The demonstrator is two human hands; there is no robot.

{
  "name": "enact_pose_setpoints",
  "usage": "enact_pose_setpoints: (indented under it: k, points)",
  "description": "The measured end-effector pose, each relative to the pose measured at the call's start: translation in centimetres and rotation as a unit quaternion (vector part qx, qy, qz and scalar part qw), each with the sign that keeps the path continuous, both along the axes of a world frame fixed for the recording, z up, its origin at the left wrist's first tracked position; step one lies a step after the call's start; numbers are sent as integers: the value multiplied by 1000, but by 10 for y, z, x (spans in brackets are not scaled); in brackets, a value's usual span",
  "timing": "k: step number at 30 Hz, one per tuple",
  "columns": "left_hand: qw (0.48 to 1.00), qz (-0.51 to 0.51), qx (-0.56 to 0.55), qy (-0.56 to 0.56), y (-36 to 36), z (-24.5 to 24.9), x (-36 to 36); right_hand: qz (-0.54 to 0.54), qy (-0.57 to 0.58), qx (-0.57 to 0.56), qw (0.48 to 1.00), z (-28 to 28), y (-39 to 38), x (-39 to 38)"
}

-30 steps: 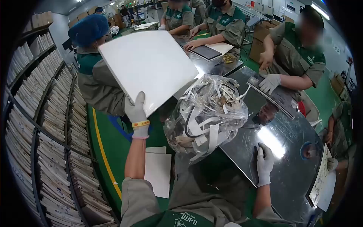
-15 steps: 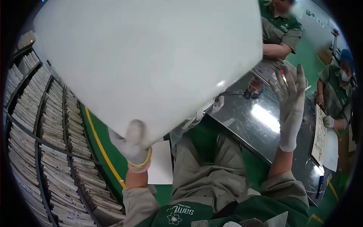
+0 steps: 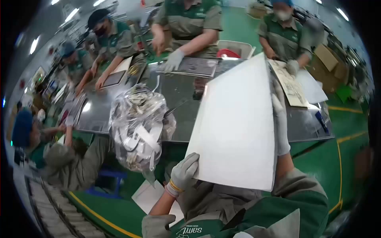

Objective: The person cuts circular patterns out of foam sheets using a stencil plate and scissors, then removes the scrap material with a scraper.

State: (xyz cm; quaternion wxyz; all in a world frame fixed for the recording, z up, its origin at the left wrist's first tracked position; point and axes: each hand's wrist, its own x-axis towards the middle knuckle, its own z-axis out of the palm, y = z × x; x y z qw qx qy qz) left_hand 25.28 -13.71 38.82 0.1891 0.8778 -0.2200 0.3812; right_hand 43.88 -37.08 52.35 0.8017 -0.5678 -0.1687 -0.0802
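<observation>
A large white sheet (image 3: 238,127) is tilted upright in front of me, above the near edge of the dark table. My left hand (image 3: 184,173), in a pale glove with a yellow band at the wrist, is closed on its lower left edge. Along the right edge of the sheet, my right hand (image 3: 279,105), also gloved, grips it; part of that hand is hidden behind the sheet.
A clear plastic bag of scraps (image 3: 139,131) hangs at the near edge of the metal table (image 3: 170,89). Several co-workers stand or sit around it. A patterned board (image 3: 289,83) and a blue marker (image 3: 321,121) lie right. Another white sheet (image 3: 149,198) is low down.
The view has swung from the racks to the table. The white sheet has moved right and lower in view. My right hand, earlier open and free, has taken hold of its right edge.
</observation>
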Motion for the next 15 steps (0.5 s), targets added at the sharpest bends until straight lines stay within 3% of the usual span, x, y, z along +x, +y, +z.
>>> enact_pose_setpoints:
  k: [3, 5, 9, 12, 15]
  points:
    - [999, -11, 3, 45, -17, 22, 11, -28, -13, -95, 995, -1, -17, -7]
    - [991, -133, -6, 28, -29, 48, 27, 4, 14, -68, 998, -4, -19, -9]
    - [939, -342, 10, 7, -61, 119, 50, -29, -64, -177, 982, 18, -12, -12]
    - [922, -372, 106, -10, -78, 190, 67, -54, -93, -218, 970, 24, -4, -7]
    - [896, -421, 115, -82, -67, 187, 100, -79, -131, -290, 945, 38, -5, -13]
